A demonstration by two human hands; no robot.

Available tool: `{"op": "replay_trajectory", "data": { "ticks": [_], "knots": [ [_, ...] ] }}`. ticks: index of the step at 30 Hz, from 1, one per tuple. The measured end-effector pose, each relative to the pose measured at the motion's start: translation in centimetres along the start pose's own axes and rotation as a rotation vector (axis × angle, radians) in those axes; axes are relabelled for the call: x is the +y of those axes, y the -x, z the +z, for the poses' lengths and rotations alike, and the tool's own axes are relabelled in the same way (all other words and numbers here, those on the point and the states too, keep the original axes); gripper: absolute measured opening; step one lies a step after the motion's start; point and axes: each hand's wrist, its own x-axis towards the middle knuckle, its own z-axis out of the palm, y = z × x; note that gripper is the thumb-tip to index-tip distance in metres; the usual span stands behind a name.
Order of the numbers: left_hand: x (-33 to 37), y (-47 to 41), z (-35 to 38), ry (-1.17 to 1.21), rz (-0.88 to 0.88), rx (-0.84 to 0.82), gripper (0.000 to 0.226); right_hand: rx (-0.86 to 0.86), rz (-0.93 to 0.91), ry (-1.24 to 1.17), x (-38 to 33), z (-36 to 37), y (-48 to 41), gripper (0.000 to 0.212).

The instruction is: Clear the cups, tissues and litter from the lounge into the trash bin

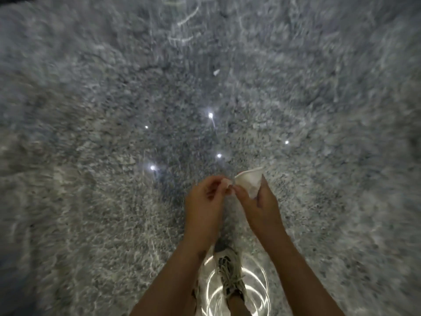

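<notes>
nearest, at the bottom edge, one laced sneaker (229,267) stands on the speckled stone floor (91,133), with bright ring-shaped light reflections (213,290) on the floor around it. both bare forearms rise from the bottom edge and meet just beyond the shoe, above the floor. the right hand (262,201) grasps a white paper cup (249,180), its fingers wrapped round the lower part; the cup is tilted, with its rim to the far side, and looks crumpled or dented. the left hand (205,197) sits just left of the cup, its fingers curled, with the thumb and fingertips pinching a small white piece (227,183) right at the cup's left edge. blur hides whether the piece touches the cup or what it is. the cup's side reads as plain white, too smeared to tell any print or brand. further out, five small bright light spots (210,115) dot the floor. far centre, a small white scrap (216,72) lies alone on the floor, well apart from the hands. open floor spreads left, right and far of the hands, all motion-blurred toward the frame edges, and only a dark strip at the top left corner hints at an edge.
</notes>
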Motion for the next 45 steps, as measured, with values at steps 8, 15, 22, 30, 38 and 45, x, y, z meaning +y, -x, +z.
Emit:
{"op": "replay_trajectory", "data": {
  "ticks": [8, 15, 22, 30, 38, 45],
  "knots": [
    [10.6, -5.7, -5.9, 0.302, -0.061, 0.01, 0.021, -0.051, -0.165, 0.322, -12.6, 5.3, -6.7, 0.052],
    [14.3, -15.8, -13.1, 0.225, -0.077, -0.062, 0.019, -0.245, -0.135, 0.477, -16.9, 13.3, -15.3, 0.065],
    [18.8, -25.8, -18.0, -0.044, 0.024, 0.045, 0.007, -0.379, -0.154, 0.47, -22.7, 17.3, -23.4, 0.074],
    [22.3, -37.3, -18.6, -0.164, 0.018, -0.093, 0.009, -0.381, -0.108, 0.286, -25.5, 19.0, -34.2, 0.08],
    [21.8, -53.0, -13.9, -0.503, 0.13, -0.118, 0.036, -0.036, 0.066, 0.382, -19.9, 17.6, -49.1, 0.061],
    [12.9, -64.7, -6.9, -0.605, 0.195, -0.311, 0.035, 0.338, 0.37, 0.42, -6.6, 16.0, -60.1, 0.044]
  ]
}}
